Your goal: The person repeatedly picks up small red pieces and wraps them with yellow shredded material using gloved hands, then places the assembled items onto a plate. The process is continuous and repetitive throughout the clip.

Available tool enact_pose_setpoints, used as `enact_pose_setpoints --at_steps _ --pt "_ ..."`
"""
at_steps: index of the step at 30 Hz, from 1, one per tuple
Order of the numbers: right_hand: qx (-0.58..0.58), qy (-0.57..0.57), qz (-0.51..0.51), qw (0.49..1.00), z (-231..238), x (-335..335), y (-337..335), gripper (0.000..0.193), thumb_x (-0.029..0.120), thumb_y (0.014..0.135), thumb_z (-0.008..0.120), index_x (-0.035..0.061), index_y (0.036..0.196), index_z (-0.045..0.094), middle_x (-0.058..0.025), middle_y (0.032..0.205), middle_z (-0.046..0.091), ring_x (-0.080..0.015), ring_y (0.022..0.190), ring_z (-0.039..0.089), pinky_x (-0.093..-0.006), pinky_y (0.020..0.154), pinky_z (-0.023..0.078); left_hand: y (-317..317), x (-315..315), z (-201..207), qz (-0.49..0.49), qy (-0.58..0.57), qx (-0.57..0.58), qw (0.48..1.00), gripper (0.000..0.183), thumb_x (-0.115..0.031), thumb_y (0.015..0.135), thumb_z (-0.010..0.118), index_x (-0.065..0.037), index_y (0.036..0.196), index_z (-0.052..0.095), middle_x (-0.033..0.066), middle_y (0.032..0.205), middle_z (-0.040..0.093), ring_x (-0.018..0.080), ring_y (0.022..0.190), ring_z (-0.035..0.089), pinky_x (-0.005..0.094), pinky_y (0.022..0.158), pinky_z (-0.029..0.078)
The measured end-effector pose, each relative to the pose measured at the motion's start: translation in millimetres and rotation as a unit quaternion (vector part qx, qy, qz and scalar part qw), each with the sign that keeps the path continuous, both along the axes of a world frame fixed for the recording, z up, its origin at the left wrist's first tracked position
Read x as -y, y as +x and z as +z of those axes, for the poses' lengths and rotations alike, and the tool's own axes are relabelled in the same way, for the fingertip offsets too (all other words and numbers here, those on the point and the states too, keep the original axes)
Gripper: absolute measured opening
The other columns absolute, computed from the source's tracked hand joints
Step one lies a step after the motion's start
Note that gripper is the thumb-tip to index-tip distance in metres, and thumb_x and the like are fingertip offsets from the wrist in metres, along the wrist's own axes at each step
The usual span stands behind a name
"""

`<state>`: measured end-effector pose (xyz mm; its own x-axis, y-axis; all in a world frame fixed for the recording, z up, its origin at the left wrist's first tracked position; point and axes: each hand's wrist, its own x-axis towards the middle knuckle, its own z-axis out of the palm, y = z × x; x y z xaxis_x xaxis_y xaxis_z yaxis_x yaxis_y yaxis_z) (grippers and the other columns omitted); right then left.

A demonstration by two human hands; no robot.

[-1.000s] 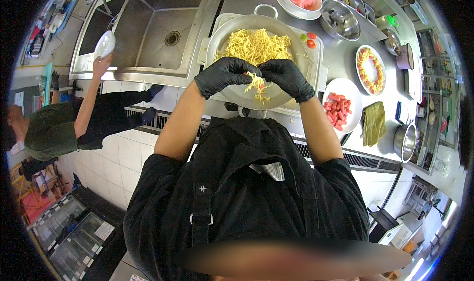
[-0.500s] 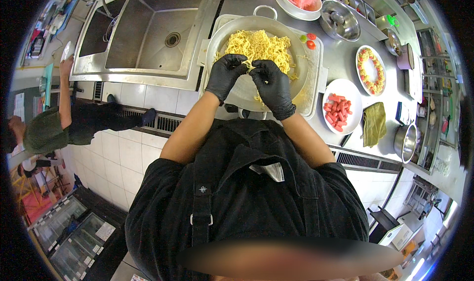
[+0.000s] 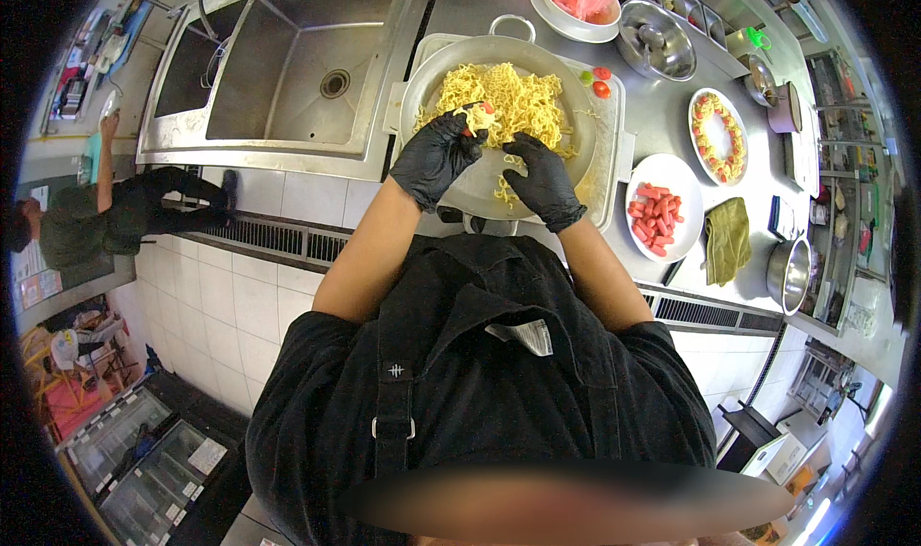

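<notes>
Both my hands wear black gloves, above a wide metal pan with a heap of yellow noodles. My left hand is closed on a noodle-wrapped sausage piece, raised over the heap; a bit of red shows among the strands. My right hand is at the pan's near right side, thumb and fingers apart, beside a few loose strands. To the right, a white plate holds cut red sausage pieces. Farther right, an oval plate carries a ring of noodle-wrapped pieces.
A sink lies left of the pan. Tomato pieces sit on the tray under the pan. A steel bowl, a green cloth and another steel bowl stand rightward. Another person is at far left.
My hands, together over the noodles before, have parted. The left now holds the wrapped sausage piece up; the right has moved slightly right and down. The person at left has shifted.
</notes>
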<state>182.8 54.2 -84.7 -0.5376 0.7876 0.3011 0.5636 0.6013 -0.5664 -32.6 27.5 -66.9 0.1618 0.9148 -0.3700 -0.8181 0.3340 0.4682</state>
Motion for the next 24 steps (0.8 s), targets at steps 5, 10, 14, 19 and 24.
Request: enact_pose_setpoints --at_steps 5,10,14,19,24 --pt "0.060 -0.075 -0.062 0.993 41.3 -2.5 0.7 0.019 0.015 0.081 0.062 0.0052 0.097 0.064 -0.0168 0.092 0.066 -0.0351 0.084 0.064 -0.0427 0.076 0.051 6.3 6.4 -6.5 -0.025 0.036 -0.142 0.989 0.020 -0.014 0.092 0.058 -0.003 0.108 0.056 0.0094 0.095 0.060 0.0227 0.085 0.062 0.0312 0.070 0.055" --pt "-0.209 -0.174 -0.024 0.962 68.9 1.2 -10.4 0.028 0.008 0.085 0.062 0.0075 0.113 0.061 -0.0133 0.105 0.064 -0.0265 0.084 0.064 -0.0348 0.073 0.051 18.3 11.0 21.0 -0.048 -0.079 -0.062 0.994 0.021 -0.023 0.091 0.059 -0.005 0.102 0.057 0.0093 0.086 0.061 0.0186 0.075 0.060 0.0300 0.065 0.052" --pt "-0.198 -0.171 0.074 0.962 78.2 6.0 -8.0 0.049 0.011 0.081 0.069 0.0117 0.128 0.054 -0.0109 0.116 0.060 -0.0199 0.088 0.060 -0.0302 0.072 0.050 24.1 12.4 24.9 -0.120 0.019 -0.301 0.946 0.026 -0.031 0.093 0.054 -0.006 0.101 0.057 0.0078 0.083 0.061 0.0177 0.070 0.060 0.0286 0.063 0.050" --pt "-0.214 -0.211 0.075 0.951 63.6 6.2 1.4 0.046 0.012 0.079 0.071 0.0126 0.123 0.060 -0.0086 0.102 0.064 -0.0187 0.079 0.059 -0.0291 0.072 0.049 31.6 13.5 31.7 -0.131 0.044 -0.345 0.928 0.032 -0.036 0.095 0.049 -0.006 0.102 0.058 0.0059 0.084 0.062 0.0139 0.067 0.059 0.0259 0.060 0.047" --pt "-0.325 -0.373 0.056 0.867 61.4 1.8 15.2 0.032 0.013 0.085 0.067 0.0005 0.114 0.063 -0.0068 0.094 0.066 -0.0107 0.078 0.058 -0.0261 0.070 0.049 34.4 4.4 34.2 -0.197 0.090 -0.340 0.915 0.041 -0.041 0.092 0.052 -0.006 0.114 0.058 0.0035 0.089 0.064 0.0102 0.068 0.057 0.0229 0.060 0.046"
